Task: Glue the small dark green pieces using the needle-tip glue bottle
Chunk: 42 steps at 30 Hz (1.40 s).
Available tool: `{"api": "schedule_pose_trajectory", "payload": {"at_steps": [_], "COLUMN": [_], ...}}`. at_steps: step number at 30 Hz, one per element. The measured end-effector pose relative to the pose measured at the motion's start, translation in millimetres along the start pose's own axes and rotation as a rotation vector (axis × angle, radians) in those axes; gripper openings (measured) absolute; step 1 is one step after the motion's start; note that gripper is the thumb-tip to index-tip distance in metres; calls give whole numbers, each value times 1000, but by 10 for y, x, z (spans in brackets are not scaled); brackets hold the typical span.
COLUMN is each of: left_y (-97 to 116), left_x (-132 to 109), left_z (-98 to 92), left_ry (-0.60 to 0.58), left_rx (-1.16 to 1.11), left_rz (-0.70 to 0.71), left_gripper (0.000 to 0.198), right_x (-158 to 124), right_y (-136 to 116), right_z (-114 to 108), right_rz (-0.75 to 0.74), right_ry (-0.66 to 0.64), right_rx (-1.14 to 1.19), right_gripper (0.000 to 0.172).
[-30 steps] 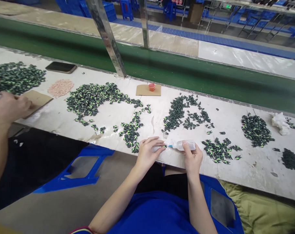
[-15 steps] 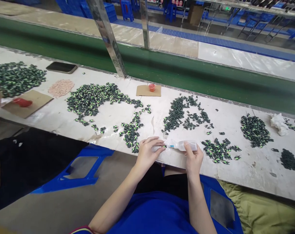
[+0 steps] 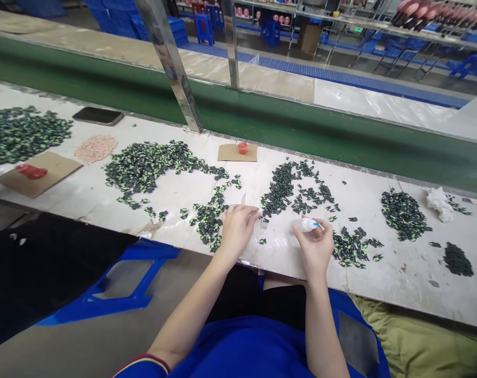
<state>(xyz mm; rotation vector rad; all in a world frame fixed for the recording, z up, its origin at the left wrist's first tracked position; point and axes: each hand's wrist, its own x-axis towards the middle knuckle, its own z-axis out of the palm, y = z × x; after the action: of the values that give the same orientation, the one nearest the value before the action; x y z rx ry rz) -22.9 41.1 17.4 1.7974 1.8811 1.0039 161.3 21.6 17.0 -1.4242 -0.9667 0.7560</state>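
Observation:
My right hand (image 3: 316, 245) is closed around a small clear squeeze bottle (image 3: 306, 224), whose blue tip points to the right. My left hand (image 3: 238, 227) reaches over the table with its fingers drawn together. Its fingertips are at the near left edge of a pile of small dark green pieces (image 3: 279, 189); whatever they pinch is too small to make out. Between my hands a single dark piece with a green mark (image 3: 262, 241) lies on the table. Dark pieces with bright green marks (image 3: 209, 220) lie left of my left hand, and a similar group (image 3: 350, 247) lies beside my right hand.
A red cup (image 3: 242, 148) stands on cardboard (image 3: 226, 153) towards the back. Further left are a large dark green pile (image 3: 139, 165), pale pink pieces (image 3: 96, 148) and a phone (image 3: 97, 115). A metal post (image 3: 175, 68) rises at the table's back edge, before a green belt (image 3: 301, 126).
The bottle has swung from pointing left to pointing right in my right hand. My left hand has moved up towards the dark pile, and a marked piece now lies on the table between my hands.

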Motion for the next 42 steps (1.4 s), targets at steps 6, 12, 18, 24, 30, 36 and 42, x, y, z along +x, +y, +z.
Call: {"api": "schedule_pose_trajectory", "payload": {"at_steps": [6, 12, 18, 24, 30, 36, 42], "left_y": [-52, 10, 155, 85, 33, 50, 60], "left_x": [53, -87, -311, -481, -550, -522, -535], "left_z": [119, 61, -22, -98, -47, -76, -97], "left_ry": [2, -34, -155, -167, -124, -208, -200], "left_rx": [-15, -61, -208, -31, 14, -153, -259], "left_rz": [34, 42, 95, 98, 151, 136, 101], "left_gripper": [12, 14, 12, 16, 14, 18, 18], "right_x": [-133, -473, -499, -481, -535, -531, -498], "right_y": [-50, -129, -33, 23, -3, -20, -87], "right_z": [33, 75, 162, 118, 134, 145, 104], "right_rz": [-165, -371, -46, 5, 37, 137, 180], "right_ry": [92, 207, -265, -272, -357, -375, -436], "right_rx": [-191, -241, -85, -97, -112, -56, -48], "right_gripper": [62, 34, 19, 19, 20, 20, 21]}}
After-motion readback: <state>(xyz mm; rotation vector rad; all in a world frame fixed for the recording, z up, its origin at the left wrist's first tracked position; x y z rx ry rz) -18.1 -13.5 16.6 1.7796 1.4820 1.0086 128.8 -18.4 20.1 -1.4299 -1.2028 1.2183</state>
